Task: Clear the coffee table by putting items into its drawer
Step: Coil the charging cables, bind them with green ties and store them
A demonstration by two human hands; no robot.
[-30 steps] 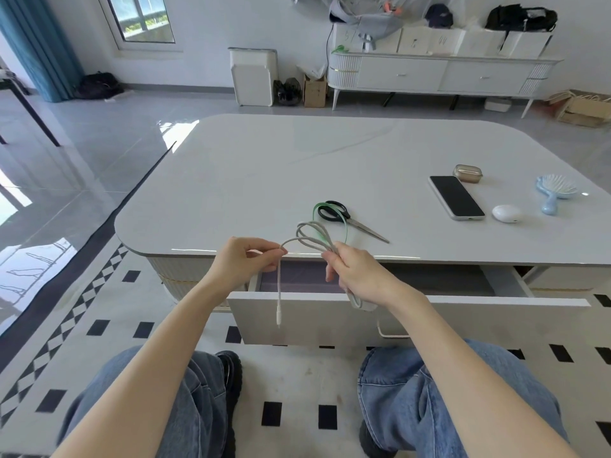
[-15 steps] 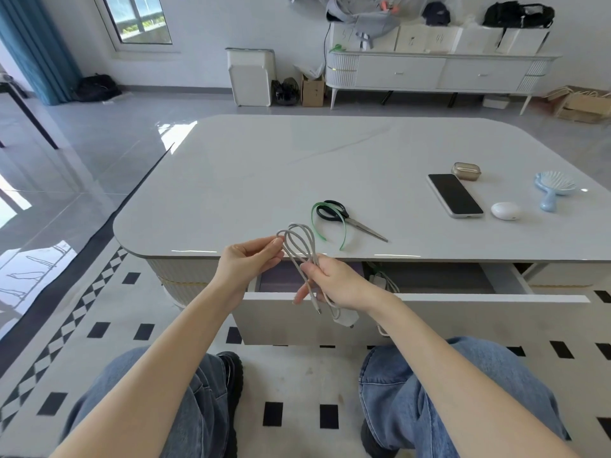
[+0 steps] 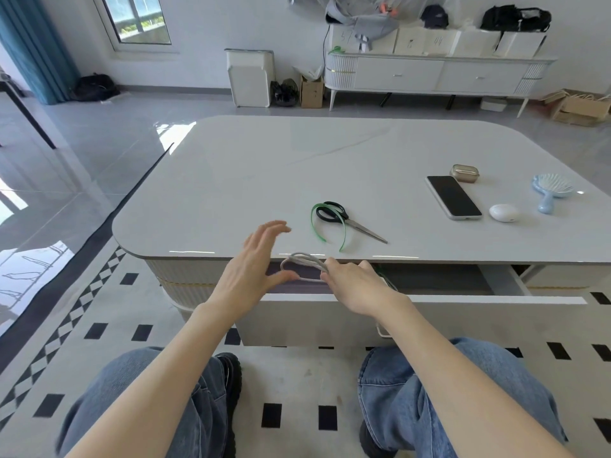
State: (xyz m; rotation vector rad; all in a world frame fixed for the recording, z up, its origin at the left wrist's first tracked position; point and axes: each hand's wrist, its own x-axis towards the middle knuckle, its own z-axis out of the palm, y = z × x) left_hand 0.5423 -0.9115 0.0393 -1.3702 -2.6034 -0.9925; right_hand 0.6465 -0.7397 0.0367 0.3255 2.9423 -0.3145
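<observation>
- Over the open drawer [image 3: 429, 315]: right grip [image 3: 358, 285] pinches coiled cable [image 3: 302, 260], left grip [image 3: 254, 259] spread, empty.
- Remaining on table [image 3: 264, 166]: scissors [image 3: 349, 222], hairband [image 3: 313, 223], phone [image 3: 453, 197], gold case [image 3: 465, 173], white case [image 3: 503, 213], brush [image 3: 550, 191].

Left hand [image 3: 253, 262] has let go, fingers spread; right hand [image 3: 355, 287] has lowered the cable [image 3: 302, 258] over the drawer [image 3: 446, 317].

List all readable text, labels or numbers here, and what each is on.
Nothing reads clearly.
White boxes on the sideboard: dark handwritten marks on the fronts, too small and blurred to read.
Phone: screen dark, no text.
Scissors, cardboard box, grey cable in the right hand: no marking visible.
</observation>
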